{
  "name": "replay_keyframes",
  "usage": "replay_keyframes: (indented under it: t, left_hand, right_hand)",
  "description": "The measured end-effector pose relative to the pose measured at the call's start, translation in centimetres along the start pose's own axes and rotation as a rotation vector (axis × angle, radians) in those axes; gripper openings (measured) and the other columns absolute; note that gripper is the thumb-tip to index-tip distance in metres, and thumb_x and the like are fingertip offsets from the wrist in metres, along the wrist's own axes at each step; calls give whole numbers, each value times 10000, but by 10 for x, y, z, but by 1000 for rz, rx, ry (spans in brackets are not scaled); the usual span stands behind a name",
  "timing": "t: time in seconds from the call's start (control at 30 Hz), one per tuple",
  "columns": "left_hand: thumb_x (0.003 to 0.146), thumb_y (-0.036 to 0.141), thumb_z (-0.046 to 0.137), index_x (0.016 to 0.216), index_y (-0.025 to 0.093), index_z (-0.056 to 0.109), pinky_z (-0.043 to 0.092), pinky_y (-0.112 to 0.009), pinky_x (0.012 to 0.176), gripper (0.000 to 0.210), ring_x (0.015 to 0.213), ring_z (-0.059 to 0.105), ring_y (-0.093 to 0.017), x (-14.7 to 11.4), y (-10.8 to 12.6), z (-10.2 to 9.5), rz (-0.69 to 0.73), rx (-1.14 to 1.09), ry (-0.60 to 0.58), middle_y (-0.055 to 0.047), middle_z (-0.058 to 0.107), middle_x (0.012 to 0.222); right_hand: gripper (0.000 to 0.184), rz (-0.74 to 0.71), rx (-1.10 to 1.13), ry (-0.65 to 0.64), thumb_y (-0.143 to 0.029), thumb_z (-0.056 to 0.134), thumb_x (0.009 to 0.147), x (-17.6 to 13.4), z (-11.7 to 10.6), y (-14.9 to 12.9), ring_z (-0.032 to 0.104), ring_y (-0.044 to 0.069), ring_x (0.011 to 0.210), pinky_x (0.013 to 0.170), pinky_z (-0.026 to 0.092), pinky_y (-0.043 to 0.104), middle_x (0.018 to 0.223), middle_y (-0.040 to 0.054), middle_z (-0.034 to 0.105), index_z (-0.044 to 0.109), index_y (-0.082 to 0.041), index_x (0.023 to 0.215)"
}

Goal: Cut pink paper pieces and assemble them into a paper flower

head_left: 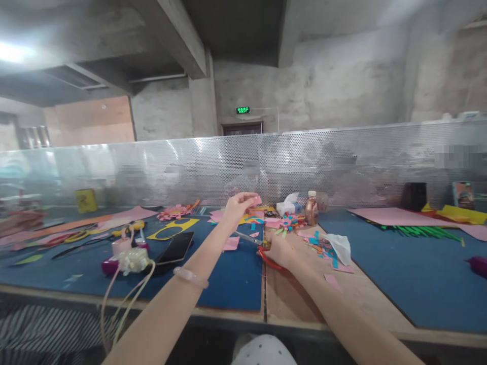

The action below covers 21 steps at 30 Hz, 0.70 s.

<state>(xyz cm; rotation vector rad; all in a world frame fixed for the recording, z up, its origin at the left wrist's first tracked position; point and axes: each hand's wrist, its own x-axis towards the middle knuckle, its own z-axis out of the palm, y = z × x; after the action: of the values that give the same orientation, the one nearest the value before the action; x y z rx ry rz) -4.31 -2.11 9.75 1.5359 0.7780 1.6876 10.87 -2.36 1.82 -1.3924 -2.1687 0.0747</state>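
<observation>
Raised over the middle of the table, my left hand [240,205] pinches a small pink paper piece [257,200]. My right hand [280,251] is closed around the red handles of a pair of scissors [271,259], low over the brown board. The blades [247,237] point left, below my left hand and apart from the pink piece. Under the blades a pink paper scrap [231,244] lies on the blue mat. Just past my right hand sits a pink and blue paper flower [289,221].
A black phone [177,248] and a power strip with plugs and cables [133,261] lie at left. Blue and pink scraps [323,248], a crumpled tissue [340,248] and a brown bottle [311,209] are at right. A perforated metal partition [205,167] spans the back.
</observation>
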Motion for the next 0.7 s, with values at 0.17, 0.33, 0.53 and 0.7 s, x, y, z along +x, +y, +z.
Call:
replay_keyframes:
  t: [0.17, 0.33, 0.53, 0.7]
  left_hand:
    - [634, 256, 685, 855, 143, 671, 461, -219, 542, 248, 645, 613, -131, -2, -34, -4, -162, -60, 76, -88, 683, 863]
    - [604, 237, 701, 838, 143, 665, 448, -213, 586, 255, 655, 609, -122, -4, -62, -36, -284, -101, 244, -77, 680, 821]
    - [540, 121, 719, 682, 133, 629, 438, -233, 596, 168, 637, 600, -125, -12, -96, -61, -547, 12, 414, -52, 659, 735]
    - [527, 108, 721, 644, 134, 603, 453, -257, 607, 169, 635, 611, -143, -13, -106, -66, -525, -25, 462, -54, 650, 675]
  right_hand:
    - [254, 138, -23, -22, -359, 581, 737, 2, -10, 0, 613, 191, 693, 577, 385, 232, 767, 100, 675, 661, -131, 815]
    - [255, 220, -144, -16, -315, 517, 782, 10, -12, 13, 620, 197, 759, 607, 399, 232, 849, 133, 667, 666, -129, 875]
    - [254, 162, -237, -77, -268, 538, 759, 15, -4, 30, 604, 214, 850, 678, 417, 251, 916, 127, 648, 662, -157, 950]
    - [241, 135, -236, -88, -269, 537, 745, 14, -4, 27, 612, 193, 813, 659, 414, 234, 900, 102, 661, 672, -167, 917]
